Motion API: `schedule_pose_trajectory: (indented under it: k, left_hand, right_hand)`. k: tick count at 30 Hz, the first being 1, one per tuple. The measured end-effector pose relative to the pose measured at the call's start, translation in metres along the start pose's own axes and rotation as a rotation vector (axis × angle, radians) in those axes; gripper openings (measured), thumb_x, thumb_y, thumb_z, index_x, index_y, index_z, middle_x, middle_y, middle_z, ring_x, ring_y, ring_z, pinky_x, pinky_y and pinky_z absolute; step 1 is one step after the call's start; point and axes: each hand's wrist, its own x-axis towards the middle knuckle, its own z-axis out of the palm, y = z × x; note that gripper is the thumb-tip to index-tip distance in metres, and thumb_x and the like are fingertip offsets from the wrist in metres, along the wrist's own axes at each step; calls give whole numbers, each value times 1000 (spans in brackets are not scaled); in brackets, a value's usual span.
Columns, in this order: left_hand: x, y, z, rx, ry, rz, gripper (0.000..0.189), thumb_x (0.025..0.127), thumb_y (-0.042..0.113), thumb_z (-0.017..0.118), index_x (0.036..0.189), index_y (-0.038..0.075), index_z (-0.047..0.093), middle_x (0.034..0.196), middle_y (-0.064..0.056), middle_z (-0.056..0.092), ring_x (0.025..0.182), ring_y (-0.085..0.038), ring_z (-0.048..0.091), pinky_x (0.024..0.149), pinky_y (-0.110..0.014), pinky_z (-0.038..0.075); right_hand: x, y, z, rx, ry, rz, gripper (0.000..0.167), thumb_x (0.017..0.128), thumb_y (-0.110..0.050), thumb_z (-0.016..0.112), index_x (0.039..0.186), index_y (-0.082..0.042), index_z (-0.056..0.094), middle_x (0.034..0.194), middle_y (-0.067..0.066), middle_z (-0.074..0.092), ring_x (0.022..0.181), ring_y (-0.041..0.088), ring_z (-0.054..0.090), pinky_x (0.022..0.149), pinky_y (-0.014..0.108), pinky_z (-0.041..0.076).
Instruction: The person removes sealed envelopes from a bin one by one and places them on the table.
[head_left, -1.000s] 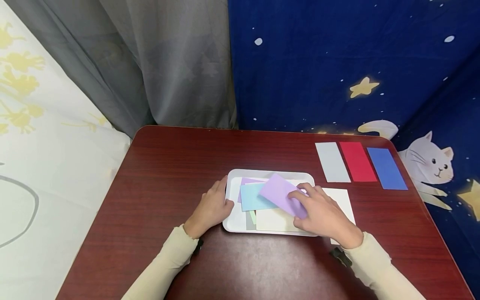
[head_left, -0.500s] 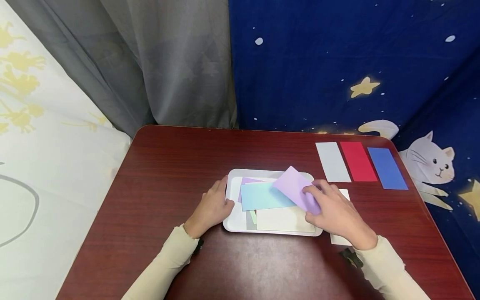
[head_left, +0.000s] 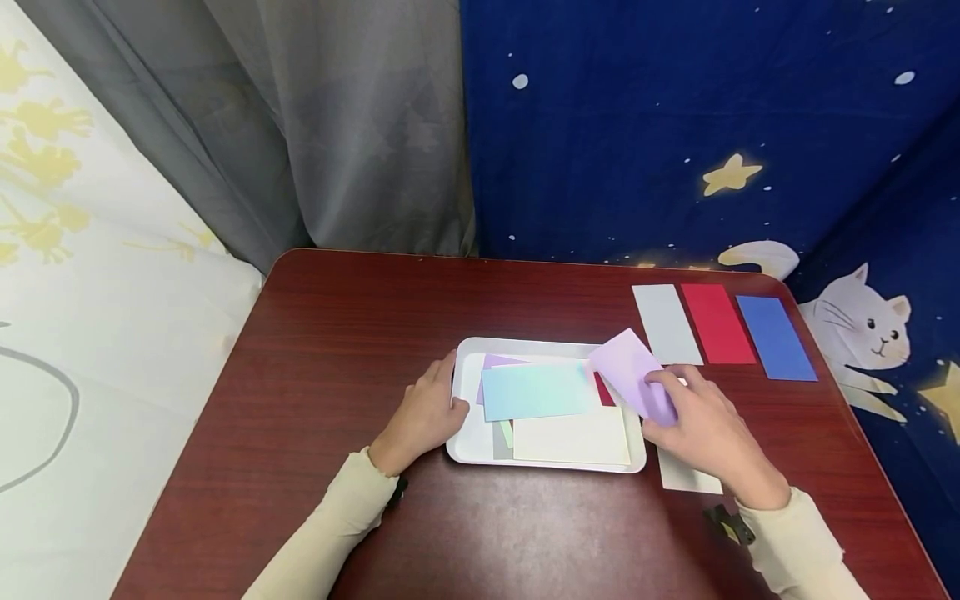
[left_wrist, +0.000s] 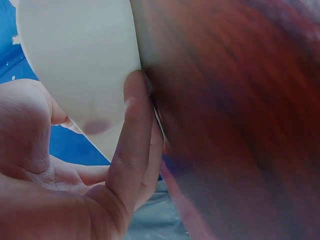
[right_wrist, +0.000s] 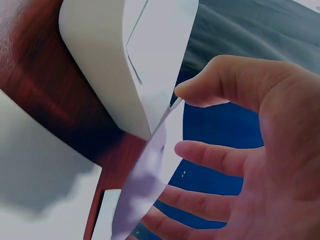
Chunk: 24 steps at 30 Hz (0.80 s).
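Observation:
My right hand (head_left: 705, 429) pinches a light purple paper card (head_left: 628, 367) between thumb and fingers, tilted over the right end of a white tray (head_left: 471, 446). In the right wrist view, the thumb tip meets the edge of the purple card (right_wrist: 142, 185) and the fingers lie along its other side. My left hand (head_left: 422, 415) grips the tray's left end, thumb at the rim and fingers along the outer wall (left_wrist: 85, 60). Inside the tray lie a light blue card (head_left: 536, 392), a cream card (head_left: 570, 439), and partly covered purple, red, green and grey pieces.
At the table's back right, a pale grey card (head_left: 667, 323), a red card (head_left: 718, 323) and a blue card (head_left: 777, 337) lie in a row. A white card (head_left: 686, 473) lies right of the tray, partly under my right hand. Curtains (head_left: 375, 125) hang behind the table.
My right hand has moved right with the purple card, off the light blue card towards the tray's right rim. More of the light blue card and a red piece now show. The left hand stays put.

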Motion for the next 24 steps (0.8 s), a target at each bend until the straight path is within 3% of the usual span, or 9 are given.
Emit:
schedule_pose_trajectory:
  k: [10, 16, 21, 24]
  left_hand:
    - [-5, 18, -14, -38, -33, -41, 79, 92, 12, 64, 163, -9, 39, 149, -28, 59, 128, -50, 65, 104, -69, 50]
    - [0, -1, 1, -4, -9, -9, 81, 91, 16, 65, 164, -8, 39, 149, -27, 59, 126, -47, 66, 100, -68, 52]
    - [-2, 3, -3, -7, -14, -8, 81, 91, 16, 65, 164, -8, 38, 149, -27, 59, 126, -47, 66, 100, -68, 52]
    - [-5, 13, -11, -11, -23, -18, 79, 92, 13, 64, 164, -9, 39, 149, -28, 58, 127, -48, 66, 101, -68, 52]
  right_hand:
    - [-4, 18, -2, 7, 1, 37, 64, 82, -19, 89, 138, 1, 65, 139, 36, 53, 114, 59, 58, 85, 76, 55]
    - [-7, 31, -3, 41, -45, 120, 68, 83, -19, 88, 142, 1, 61, 141, 37, 48, 115, 60, 55, 83, 73, 58]
    - [-9, 41, -4, 40, -76, 169, 70, 85, -19, 86, 144, 4, 57, 139, 40, 45, 112, 61, 56, 78, 70, 60]
    - [-11, 49, -6, 36, -85, 185, 71, 86, -19, 86, 144, 7, 55, 134, 41, 46, 107, 59, 58, 76, 68, 61]
